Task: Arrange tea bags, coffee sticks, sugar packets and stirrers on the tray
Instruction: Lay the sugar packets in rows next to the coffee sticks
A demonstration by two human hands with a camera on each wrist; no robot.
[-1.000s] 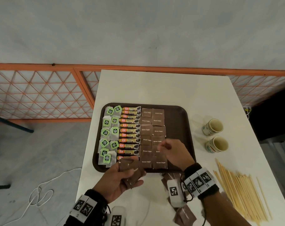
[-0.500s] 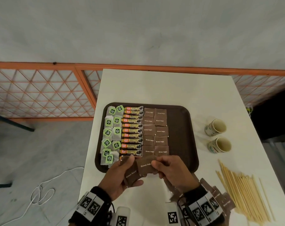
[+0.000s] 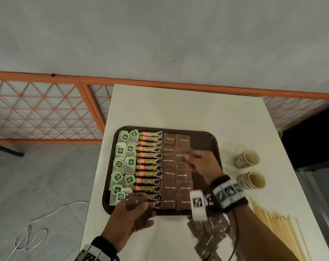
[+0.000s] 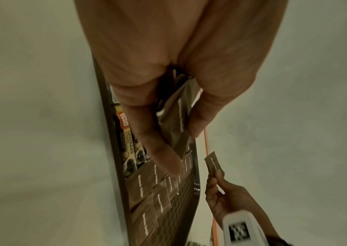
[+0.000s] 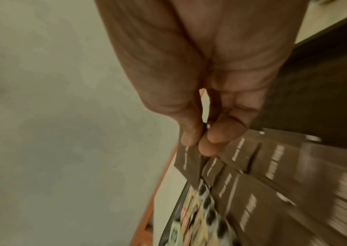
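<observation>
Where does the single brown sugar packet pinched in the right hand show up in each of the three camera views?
Head: the pinched packet is blurred, at the right hand's fingertips over the tray's middle.
Left wrist: lower right, sticking up from the fingertips, just past the tray's edge.
Right wrist: centre, hanging below the fingertips.
Shared landmark: the brown tray with its sugar packet rows.

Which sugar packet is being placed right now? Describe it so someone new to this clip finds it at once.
Start at the brown tray on the white table, then go to its columns of brown sugar packets, right of the coffee sticks. The one meant is the packet pinched in the right hand above those columns; unlike its neighbours, it is lifted, not lying flat.
</observation>
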